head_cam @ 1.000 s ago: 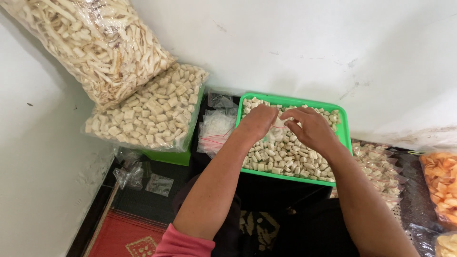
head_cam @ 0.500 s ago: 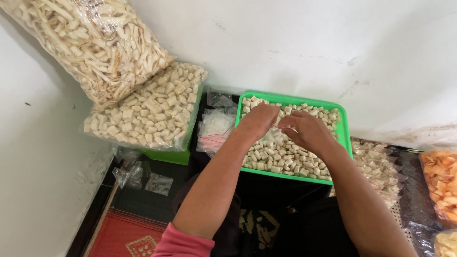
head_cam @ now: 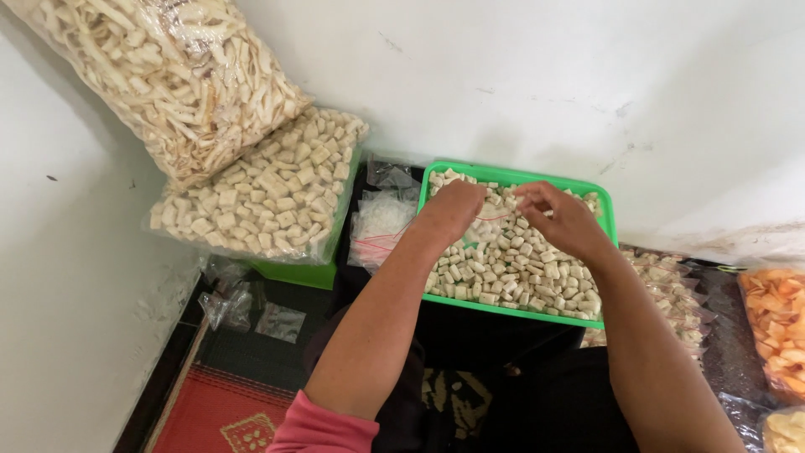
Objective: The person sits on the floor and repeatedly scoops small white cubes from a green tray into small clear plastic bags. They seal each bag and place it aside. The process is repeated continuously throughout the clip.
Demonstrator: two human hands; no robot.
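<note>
Here, head view only:

Left hand: the left hand (head_cam: 453,210) hovers over the far left part of the green tray (head_cam: 511,309), fingers curled closed around a small clear packet (head_cam: 489,225) that sits between the two hands.
Right hand: the right hand (head_cam: 563,220) is just beside it, fingertips pinched; a thin red string (head_cam: 495,217) runs from this pinch toward the left hand — the pinch appears to hold the string's end.
Tray contents: pale rectangular snack pieces (head_cam: 520,273) fill the tray below both hands.
Left of the tray: a stack of small clear plastic bags (head_cam: 379,222) with red strings across it, touching the tray's left rim and partly behind the left forearm.
Further left: a big clear bag of square pale crackers (head_cam: 260,189) resting on a green container (head_cam: 298,273); on top of it leans a larger bag of pale stick-shaped chips (head_cam: 159,75).
Right of the tray: filled small packets (head_cam: 671,281) lie heaped, and beyond them, at the frame edge, a bag of orange chips (head_cam: 776,323).
Near floor, left: loose crumpled clear wrappers (head_cam: 243,306) beside a red patterned mat (head_cam: 222,415).
Support: the tray sits on something dark — what it is I cannot tell.
Room: a corner of white walls (head_cam: 503,84), scuffed and marked along the bottom on the right.
</note>
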